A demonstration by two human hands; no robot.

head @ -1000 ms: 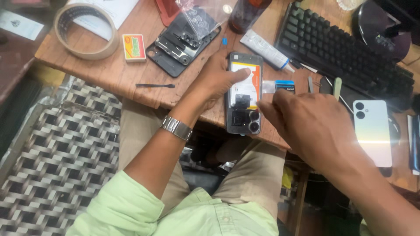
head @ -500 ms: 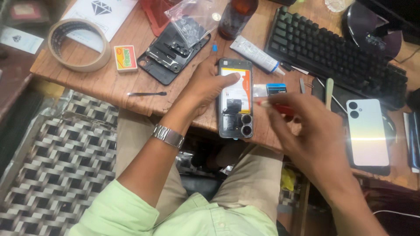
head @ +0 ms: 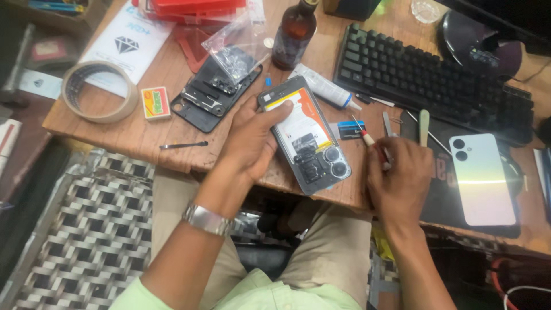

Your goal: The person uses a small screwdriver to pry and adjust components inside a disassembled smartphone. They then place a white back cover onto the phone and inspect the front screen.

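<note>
With the left hand (head: 252, 140) clasping the opened phone (head: 304, 135) at the desk's (head: 126, 135) near edge and the right hand (head: 399, 183) apparently pinching a small screwdriver (head: 367, 139) just right of it, a slip could gouge exposed parts.

A worn wooden counter (head: 115, 135) fills the upper view, its front edge chipped. Below it to the left lies a floor mat (head: 86, 229) woven in black and white checks. Light falls evenly and warm, leaving dark shadow under the counter.
</note>
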